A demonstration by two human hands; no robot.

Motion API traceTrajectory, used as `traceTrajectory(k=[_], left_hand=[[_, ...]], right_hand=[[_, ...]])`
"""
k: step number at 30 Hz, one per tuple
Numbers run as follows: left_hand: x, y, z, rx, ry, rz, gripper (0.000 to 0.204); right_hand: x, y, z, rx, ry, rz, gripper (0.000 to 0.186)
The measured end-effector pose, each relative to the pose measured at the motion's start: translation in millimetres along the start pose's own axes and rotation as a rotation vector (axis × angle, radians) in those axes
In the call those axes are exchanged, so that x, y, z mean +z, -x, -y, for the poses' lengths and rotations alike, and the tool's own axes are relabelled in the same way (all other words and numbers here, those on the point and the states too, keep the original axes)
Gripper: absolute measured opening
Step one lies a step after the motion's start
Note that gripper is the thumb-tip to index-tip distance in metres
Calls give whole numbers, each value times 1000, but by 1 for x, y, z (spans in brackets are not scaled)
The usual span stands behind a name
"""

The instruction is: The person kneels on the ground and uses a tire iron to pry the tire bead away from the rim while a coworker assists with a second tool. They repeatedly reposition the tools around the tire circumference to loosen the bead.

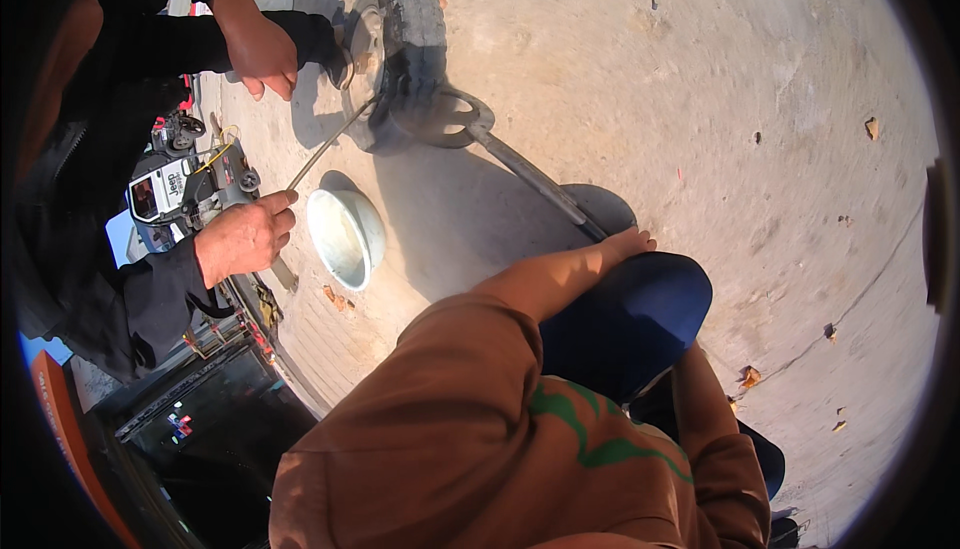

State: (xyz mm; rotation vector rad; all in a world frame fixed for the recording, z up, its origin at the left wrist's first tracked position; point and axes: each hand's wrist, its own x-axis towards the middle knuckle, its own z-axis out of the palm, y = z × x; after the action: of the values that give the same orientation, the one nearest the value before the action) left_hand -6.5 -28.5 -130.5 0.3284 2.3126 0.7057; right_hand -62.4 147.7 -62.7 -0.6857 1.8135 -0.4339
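A tire (415, 34) on a wheel lies at the upper middle of the head view. From its lower side, a metal bar (530, 177) with a broad looped head slants towards me. My left hand (628, 242), by my raised blue-clad knee, is closed at the near end of this bar; the fingers are partly hidden. My right forearm (703, 394) passes behind the knee, and the hand itself is hidden. Across from me, a person in a black jacket holds a thin metal rod (335, 144) against the wheel with one hand (248, 239). Their other hand (262, 54) hangs loosely beside the wheel.
A pale bowl (372, 239) stands on the concrete ground (650, 129) between the other person and me. Behind that person are a small white vehicle (165, 189) and other gear. A dark glass front (220, 429) fills the lower left. Dry leaves (750, 377) lie at right.
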Motion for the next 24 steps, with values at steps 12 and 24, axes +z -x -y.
traceTrajectory(k=[12,24], left_hand=[[17,-23,13,-114,311,46,29],[43,-38,18,-198,415,68,39]], right_hand=[[3,-13,-5,-28,151,-7,30],[12,-12,-15,-14,174,-12,29]])
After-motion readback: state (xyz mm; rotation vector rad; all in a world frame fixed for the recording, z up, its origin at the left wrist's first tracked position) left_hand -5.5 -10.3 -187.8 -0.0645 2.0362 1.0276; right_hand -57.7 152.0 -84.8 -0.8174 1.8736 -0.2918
